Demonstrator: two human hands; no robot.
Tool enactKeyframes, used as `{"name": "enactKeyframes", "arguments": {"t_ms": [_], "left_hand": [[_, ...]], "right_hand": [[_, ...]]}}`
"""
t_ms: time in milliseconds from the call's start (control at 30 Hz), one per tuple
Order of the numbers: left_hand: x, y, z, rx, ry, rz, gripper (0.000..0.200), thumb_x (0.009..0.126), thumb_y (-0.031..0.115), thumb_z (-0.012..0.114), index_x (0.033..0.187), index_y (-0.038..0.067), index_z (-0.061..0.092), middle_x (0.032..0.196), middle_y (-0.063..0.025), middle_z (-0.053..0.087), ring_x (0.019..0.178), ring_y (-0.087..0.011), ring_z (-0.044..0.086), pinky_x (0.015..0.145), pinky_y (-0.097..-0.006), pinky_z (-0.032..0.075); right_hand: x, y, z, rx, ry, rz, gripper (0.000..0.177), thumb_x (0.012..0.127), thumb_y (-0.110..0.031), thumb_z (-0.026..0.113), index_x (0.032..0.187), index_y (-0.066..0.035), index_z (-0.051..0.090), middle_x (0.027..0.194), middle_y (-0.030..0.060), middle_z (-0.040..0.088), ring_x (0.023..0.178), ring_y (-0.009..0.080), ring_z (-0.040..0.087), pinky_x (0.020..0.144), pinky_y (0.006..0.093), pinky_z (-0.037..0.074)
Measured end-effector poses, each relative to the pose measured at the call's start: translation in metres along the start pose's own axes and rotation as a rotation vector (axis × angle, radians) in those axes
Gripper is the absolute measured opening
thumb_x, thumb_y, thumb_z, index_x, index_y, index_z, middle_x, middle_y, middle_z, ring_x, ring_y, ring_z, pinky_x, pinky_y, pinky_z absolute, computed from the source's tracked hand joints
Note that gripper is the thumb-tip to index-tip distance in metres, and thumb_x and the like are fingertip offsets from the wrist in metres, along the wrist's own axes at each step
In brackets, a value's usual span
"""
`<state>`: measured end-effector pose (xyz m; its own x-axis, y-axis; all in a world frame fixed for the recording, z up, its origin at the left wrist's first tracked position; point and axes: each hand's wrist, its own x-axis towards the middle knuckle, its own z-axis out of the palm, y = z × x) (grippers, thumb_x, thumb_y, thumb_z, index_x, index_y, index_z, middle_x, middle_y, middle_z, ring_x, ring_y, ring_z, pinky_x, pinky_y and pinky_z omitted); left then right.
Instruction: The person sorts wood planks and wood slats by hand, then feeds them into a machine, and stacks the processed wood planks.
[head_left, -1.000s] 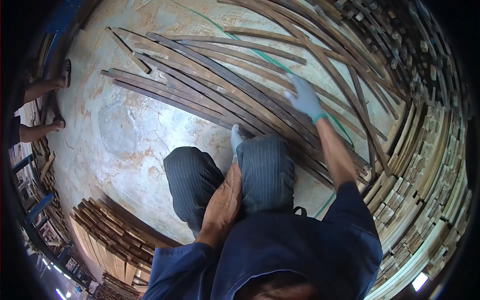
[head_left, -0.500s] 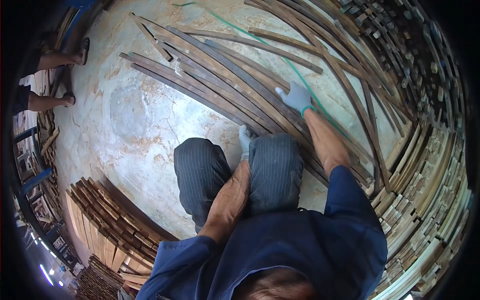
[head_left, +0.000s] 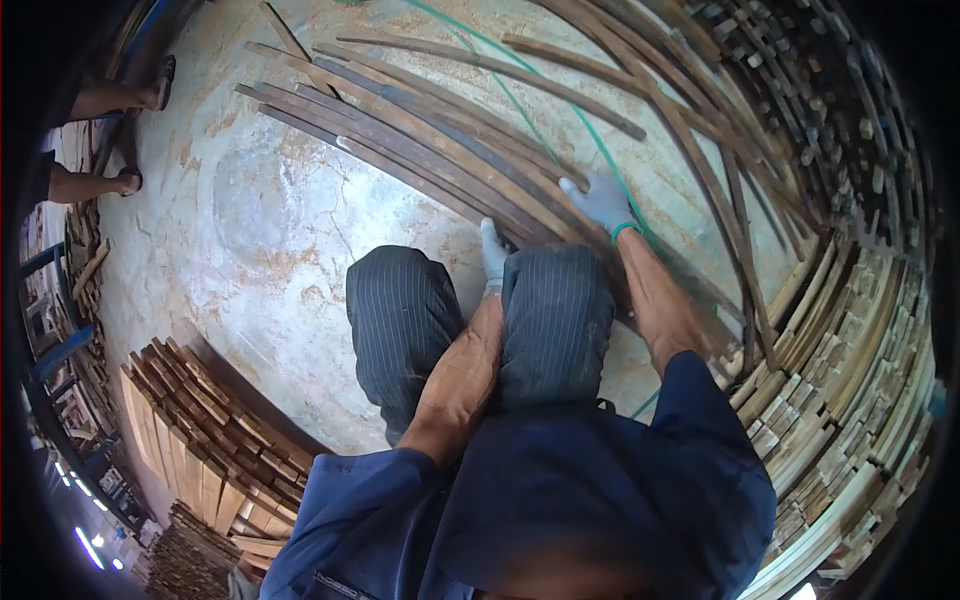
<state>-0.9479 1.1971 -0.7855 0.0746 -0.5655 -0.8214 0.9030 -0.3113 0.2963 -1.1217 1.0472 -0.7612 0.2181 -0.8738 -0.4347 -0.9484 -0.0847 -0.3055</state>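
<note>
Several long dark wooden strips [head_left: 420, 130] lie side by side, running from the upper left down toward my knees. My left hand [head_left: 493, 255], in a pale glove, is closed round the near edge of this bundle beside my knee; its fingers are partly hidden. On the far side, my right hand [head_left: 600, 201], gloved with a green cuff, grips the bundle's other edge with the thumb on top. The ends of the strips near me are hidden behind my knee. A green strap [head_left: 590, 125] runs along the floor past my right hand.
Loose strips [head_left: 700, 170] lie at the right, by stacked wood [head_left: 840, 400]. Another stack [head_left: 215, 440] stands at the lower left. Dark wood ends [head_left: 790, 90] fill the upper right. Another person's legs [head_left: 95, 185] show at the upper left.
The strips have been drawn closer together between my hands and have shifted slightly. A loose strip at the top has separated from them, and more of the green strap shows.
</note>
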Motion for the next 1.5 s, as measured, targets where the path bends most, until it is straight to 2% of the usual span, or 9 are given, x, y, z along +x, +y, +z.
{"name": "enactKeyframes", "arguments": {"t_ms": [133,233,400,500,633,867,1000,1133,1500], "left_hand": [[-0.005,0.005,0.001,-0.023,-0.014,0.006,0.086,0.09,0.044,0.061,0.148,0.0,0.015,0.143,-0.0234,0.036,0.125,-0.0349,0.043,0.101,-0.0432,0.04],[-0.005,0.008,0.001,-0.057,-0.019,0.012,0.087,0.09,0.044,0.061,0.148,0.0,0.014,0.143,-0.0234,0.035,0.126,-0.0348,0.043,0.102,-0.0431,0.04],[-0.009,0.009,0.002,-0.065,0.023,0.047,0.088,0.09,0.045,0.062,0.149,0.0,0.014,0.144,-0.0235,0.035,0.127,-0.0347,0.042,0.102,-0.0428,0.039],[-0.013,0.009,0.009,-0.043,0.057,0.093,0.088,0.09,0.045,0.062,0.149,0.0,0.013,0.144,-0.0235,0.035,0.128,-0.0346,0.041,0.103,-0.0426,0.039],[-0.02,0.006,0.02,0.011,0.125,0.182,0.089,0.09,0.045,0.062,0.149,0.0,0.012,0.144,-0.0236,0.034,0.129,-0.0346,0.041,0.103,-0.0424,0.038],[-0.009,-0.002,0.029,0.341,0.286,0.399,0.1,0.085,0.049,0.066,0.15,0.0,0.008,0.148,-0.0249,0.03,0.133,-0.0356,0.037,0.108,-0.0417,0.033],[-0.004,0.009,0.029,0.586,0.361,0.406,0.11,0.079,0.056,0.069,0.151,0.001,0.007,0.15,-0.0271,0.026,0.136,-0.0374,0.033,0.112,-0.0414,0.027],[-0.007,0.011,0.028,0.604,0.344,0.384,0.11,0.077,0.057,0.068,0.152,0.002,0.01,0.15,-0.0287,0.025,0.138,-0.0393,0.029,0.112,-0.0428,0.025],[-0.008,0.011,0.026,0.652,0.347,0.305,0.105,0.08,0.057,0.066,0.151,0.002,0.012,0.15,-0.0312,0.024,0.138,-0.042,0.028,0.112,-0.0448,0.026]], "right_hand": [[0.002,-0.006,-0.019,0.257,-0.24,0.079,0.079,0.088,-0.07,0.043,0.098,0.005,0.067,0.097,0.025,0.067,0.096,0.0377,0.064,0.086,0.0418,0.045],[0.001,0.005,-0.02,0.296,-0.441,0.09,0.078,0.089,-0.069,0.044,0.104,0.005,0.066,0.105,0.0245,0.066,0.103,0.0336,0.062,0.092,0.0405,0.043],[-0.041,-0.008,-0.033,0.759,-0.334,-0.056,0.061,0.093,-0.053,0.054,0.125,-0.001,0.055,0.13,0.019,0.055,0.118,0.0258,0.054,0.1,0.0366,0.039],[-0.036,-0.004,-0.004,0.603,-0.46,-0.098,0.062,0.09,-0.056,0.053,0.122,-0.003,0.054,0.129,0.0211,0.055,0.118,0.0322,0.055,0.1,0.0398,0.04],[-0.073,-0.036,0.05,0.142,0.128,-0.025,0.054,0.088,-0.055,0.053,0.125,-0.015,0.05,0.108,0.0208,0.061,0.1,0.0465,0.057,0.091,0.0466,0.044],[-0.036,-0.084,-0.006,0.293,0.134,-0.069,0.034,0.083,-0.039,0.065,0.096,-0.008,0.066,0.105,0.0134,0.062,0.1,0.0332,0.059,0.087,0.0434,0.047],[-0.035,-0.099,0.021,0.013,0.4,-0.285,0.03,0.081,-0.035,0.068,0.096,-0.009,0.065,0.104,0.0101,0.062,0.1,0.0317,0.059,0.083,0.0456,0.049],[-0.031,-0.105,-0.001,-0.076,0.1,-0.215,0.024,0.083,-0.032,0.065,0.092,-0.01,0.063,0.101,0.011,0.063,0.098,0.0326,0.061,0.08,0.0459,0.049],[-0.041,-0.091,0.004,-0.005,0.128,-0.282,0.023,0.086,-0.033,0.061,0.092,-0.011,0.06,0.097,0.0104,0.063,0.093,0.0319,0.062,0.076,0.0459,0.05]]}}
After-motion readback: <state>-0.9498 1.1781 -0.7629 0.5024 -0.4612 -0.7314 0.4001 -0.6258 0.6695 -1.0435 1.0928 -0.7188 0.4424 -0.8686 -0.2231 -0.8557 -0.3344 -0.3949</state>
